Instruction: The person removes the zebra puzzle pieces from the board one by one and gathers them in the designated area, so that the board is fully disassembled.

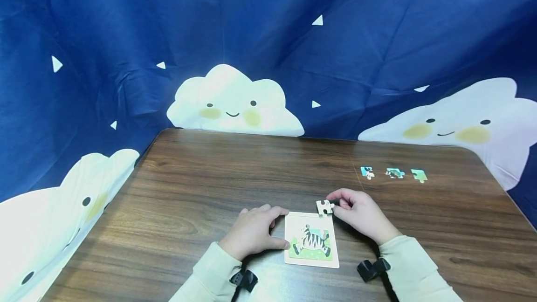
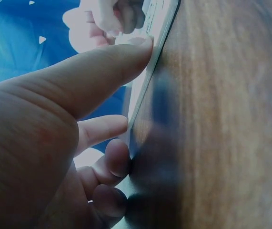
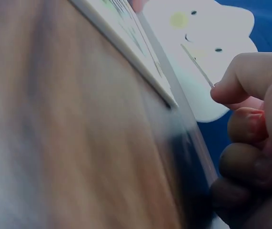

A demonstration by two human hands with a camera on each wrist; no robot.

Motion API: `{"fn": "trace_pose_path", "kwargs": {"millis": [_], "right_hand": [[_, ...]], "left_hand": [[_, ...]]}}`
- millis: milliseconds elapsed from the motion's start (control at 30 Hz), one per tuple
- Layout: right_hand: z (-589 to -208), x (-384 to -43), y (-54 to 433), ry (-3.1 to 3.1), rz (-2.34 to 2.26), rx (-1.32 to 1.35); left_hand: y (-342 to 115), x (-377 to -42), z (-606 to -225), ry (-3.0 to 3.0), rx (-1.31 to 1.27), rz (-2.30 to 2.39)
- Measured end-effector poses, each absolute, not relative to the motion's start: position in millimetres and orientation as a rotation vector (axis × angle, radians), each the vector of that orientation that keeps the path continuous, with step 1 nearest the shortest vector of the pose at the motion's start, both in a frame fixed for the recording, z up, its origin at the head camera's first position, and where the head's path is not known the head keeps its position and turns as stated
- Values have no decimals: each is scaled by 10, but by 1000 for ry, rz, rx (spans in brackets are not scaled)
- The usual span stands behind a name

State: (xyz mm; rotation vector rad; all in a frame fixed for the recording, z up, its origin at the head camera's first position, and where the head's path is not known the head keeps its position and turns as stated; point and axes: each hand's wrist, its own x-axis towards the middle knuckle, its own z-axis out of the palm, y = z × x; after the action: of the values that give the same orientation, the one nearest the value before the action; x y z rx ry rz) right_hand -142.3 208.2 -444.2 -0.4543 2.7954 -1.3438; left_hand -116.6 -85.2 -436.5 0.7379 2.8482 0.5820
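A square puzzle board (image 1: 334,256) lies flat on the table, showing a zebra picture partly filled in. My left hand (image 1: 256,233) is at its left side, with the index fingertip at the far left corner and the thumb (image 2: 112,69) on the left edge. Both digits look fairly straight. Between thumb and index finger, my right hand (image 1: 364,212) pinches a jigsaw piece (image 1: 323,207) just above the board's far right corner. The piece appears thin and edge-on in the right wrist view, raised off the table. The other right fingers are curled in.
Farther back on the right lie three loose pieces: a blue-and-white piece (image 1: 367,172), a multicoloured piece (image 1: 395,173) and a green piece (image 1: 419,175). They rest on the brown wooden table (image 1: 201,176). A blue cloth (image 1: 268,36) with clouds hangs behind it.
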Motion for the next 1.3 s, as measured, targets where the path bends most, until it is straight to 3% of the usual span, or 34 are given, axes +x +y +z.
{"fn": "trace_pose_path", "kwargs": {"millis": [667, 1300], "right_hand": [[-4473, -1599, 2781, 3007, -1209, -236], [-4451, -1658, 3070, 3063, -1042, -144]], "left_hand": [[-856, -1171, -4353, 2841, 736, 595], [-859, -1168, -4353, 2843, 732, 597]]}}
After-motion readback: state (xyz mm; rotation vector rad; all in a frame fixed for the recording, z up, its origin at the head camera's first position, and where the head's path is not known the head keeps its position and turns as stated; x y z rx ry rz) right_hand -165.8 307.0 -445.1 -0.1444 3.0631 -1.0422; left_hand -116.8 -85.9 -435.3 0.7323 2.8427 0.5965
